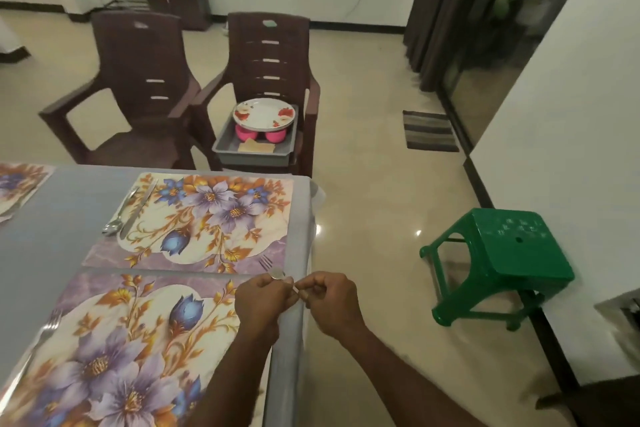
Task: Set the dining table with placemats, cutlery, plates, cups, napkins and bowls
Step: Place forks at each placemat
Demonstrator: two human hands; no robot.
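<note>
1. While both hands meet at the tabletop (304, 218) edge, step in hand: cutlery. Left hand (265, 298) grips a spoon (278, 274); right hand (332, 298) pinches its handle.
2. Spoon: bowl end away, long axis slanting toward the person.
3. Fork (266, 263) lies on far placemat (207, 218), tines away.
4. Next, likely: lay the spoon on near placemat (121, 340).

Placemats (207, 218) show purple and blue flowers with orange leaves on cream. The table (52, 236) is grey, the chairs (138, 80) dark brown, the stool (502, 253) green, the plates (265, 114) white with red flowers.
</note>
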